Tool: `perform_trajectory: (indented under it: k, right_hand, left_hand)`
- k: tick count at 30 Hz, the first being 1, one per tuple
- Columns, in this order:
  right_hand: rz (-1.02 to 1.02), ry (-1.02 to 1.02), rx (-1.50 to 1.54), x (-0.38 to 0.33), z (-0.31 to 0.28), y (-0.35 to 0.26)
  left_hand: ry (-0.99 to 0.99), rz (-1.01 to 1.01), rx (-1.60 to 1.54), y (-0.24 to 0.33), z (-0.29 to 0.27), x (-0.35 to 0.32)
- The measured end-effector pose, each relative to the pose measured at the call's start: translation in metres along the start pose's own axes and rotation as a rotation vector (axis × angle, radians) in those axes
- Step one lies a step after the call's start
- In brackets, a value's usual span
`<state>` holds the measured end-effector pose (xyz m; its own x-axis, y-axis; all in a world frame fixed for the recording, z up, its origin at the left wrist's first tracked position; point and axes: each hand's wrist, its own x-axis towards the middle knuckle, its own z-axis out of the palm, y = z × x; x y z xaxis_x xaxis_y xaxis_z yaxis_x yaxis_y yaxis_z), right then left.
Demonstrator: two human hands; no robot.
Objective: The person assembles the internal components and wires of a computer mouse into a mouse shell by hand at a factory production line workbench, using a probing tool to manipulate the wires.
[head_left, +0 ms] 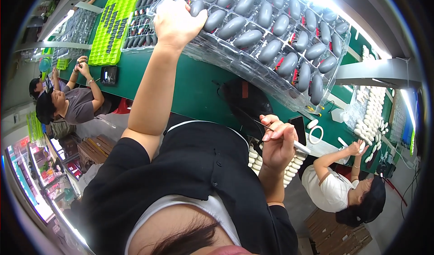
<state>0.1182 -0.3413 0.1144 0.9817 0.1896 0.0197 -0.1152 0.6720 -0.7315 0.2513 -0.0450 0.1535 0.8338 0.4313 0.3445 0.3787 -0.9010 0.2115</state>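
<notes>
My left hand reaches up to the left end of a clear plastic tray of glossy grey oval pieces. Its fingers are curled in beside one grey piece; the fingertips are hidden, so what they grip cannot be made out. Close to my body, my right hand is closed round a slim pen-like tool with a white handle. A thin dark shaft sticks out from its fingers toward the left. Red bits show beneath many of the grey pieces.
Beyond the tray's left end stands a bright green compartment tray on the green table. A black bag lies near the front edge. At right are a white ring and rows of white ovals. Co-workers sit on both sides.
</notes>
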Motion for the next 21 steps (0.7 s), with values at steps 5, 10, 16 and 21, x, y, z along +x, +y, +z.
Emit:
perform_trajectory:
  k: [5,10,16,21]
  right_hand:
    - [0.014,-0.007,-0.011,-0.004,0.0,0.0]
    - [0.011,0.024,-0.023,-0.005,-0.004,-0.004]
    - [-0.034,-0.03,-0.012,0.003,0.002,0.001]
    - [-0.051,-0.074,-0.071,0.002,0.006,-0.001]
  left_hand:
    - [0.167,0.139,-0.275,-0.012,-0.003,-0.001]
    - [-0.269,0.049,-1.214,-0.003,-0.07,-0.047]
    - [-1.053,-0.317,-1.62,0.017,-0.07,-0.123]
    - [-1.114,-0.155,-1.474,0.029,-0.072,-0.142]
